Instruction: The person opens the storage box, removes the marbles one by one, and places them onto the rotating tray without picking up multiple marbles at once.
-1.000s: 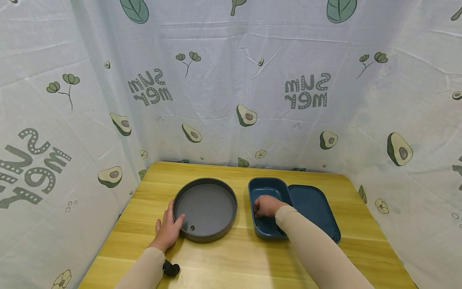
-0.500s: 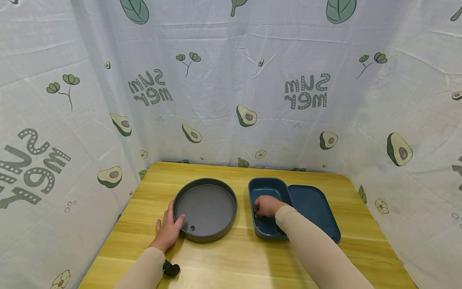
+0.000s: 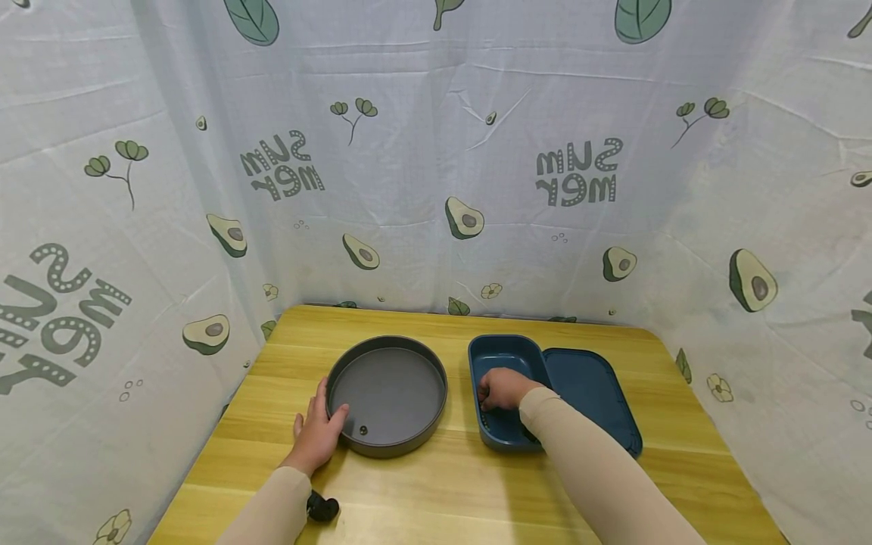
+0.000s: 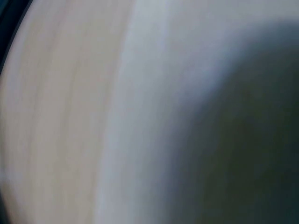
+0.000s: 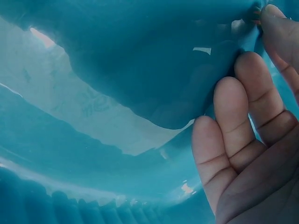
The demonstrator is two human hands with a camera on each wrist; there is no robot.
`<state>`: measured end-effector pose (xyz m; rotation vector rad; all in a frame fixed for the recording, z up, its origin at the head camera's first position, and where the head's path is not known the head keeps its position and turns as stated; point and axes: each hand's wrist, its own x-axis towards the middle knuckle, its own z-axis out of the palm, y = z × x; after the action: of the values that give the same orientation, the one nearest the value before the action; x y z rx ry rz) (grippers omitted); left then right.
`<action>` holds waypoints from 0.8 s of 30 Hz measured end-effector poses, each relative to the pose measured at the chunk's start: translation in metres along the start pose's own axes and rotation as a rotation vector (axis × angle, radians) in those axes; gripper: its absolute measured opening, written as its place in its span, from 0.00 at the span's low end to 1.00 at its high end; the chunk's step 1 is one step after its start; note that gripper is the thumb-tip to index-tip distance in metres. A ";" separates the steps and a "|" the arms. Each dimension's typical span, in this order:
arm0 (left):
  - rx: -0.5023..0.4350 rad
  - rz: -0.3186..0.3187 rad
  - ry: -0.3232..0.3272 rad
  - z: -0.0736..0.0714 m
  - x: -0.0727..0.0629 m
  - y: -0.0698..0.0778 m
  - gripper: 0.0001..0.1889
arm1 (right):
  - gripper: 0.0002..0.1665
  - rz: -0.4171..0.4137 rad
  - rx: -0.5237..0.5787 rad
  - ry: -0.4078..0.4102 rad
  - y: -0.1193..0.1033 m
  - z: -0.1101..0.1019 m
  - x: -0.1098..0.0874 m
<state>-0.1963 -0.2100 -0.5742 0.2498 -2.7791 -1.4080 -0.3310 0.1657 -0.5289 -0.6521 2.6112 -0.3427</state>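
Note:
A round grey cake pan (image 3: 395, 386) stands left of centre, with one small dark round thing (image 3: 363, 430) near its front wall. My left hand (image 3: 316, 435) rests at the pan's left side, thumb across the rim, other fingers spread and fairly straight. Inside a blue rectangular box (image 3: 500, 344) is my right hand (image 3: 504, 390), its curled fingers at the left wall. In the right wrist view, the fingertips (image 5: 224, 93) touch the box's glossy surface. A tiny dark and orange spot lies at the uppermost fingertip; whether it is pinched is unclear.
The box's blue lid (image 3: 589, 393) lies flat against its right side. Small dark bits show in the box near its front. A black device (image 3: 322, 507) pokes out by the left sleeve. Patterned cloth (image 3: 409, 166) hangs around the wooden table (image 3: 436, 499); the left wrist view is blurred.

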 end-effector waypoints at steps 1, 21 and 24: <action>0.008 -0.010 -0.010 0.000 0.001 0.000 0.42 | 0.05 0.001 0.001 0.000 0.000 0.000 0.000; 0.037 -0.039 -0.044 -0.001 0.003 -0.003 0.41 | 0.05 -0.004 0.066 0.009 0.005 -0.008 -0.005; 0.041 -0.038 -0.044 -0.002 0.003 -0.003 0.41 | 0.04 0.003 0.089 0.014 0.008 -0.011 -0.005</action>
<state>-0.1985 -0.2132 -0.5755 0.2775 -2.8554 -1.3828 -0.3345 0.1764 -0.5202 -0.6182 2.5936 -0.4611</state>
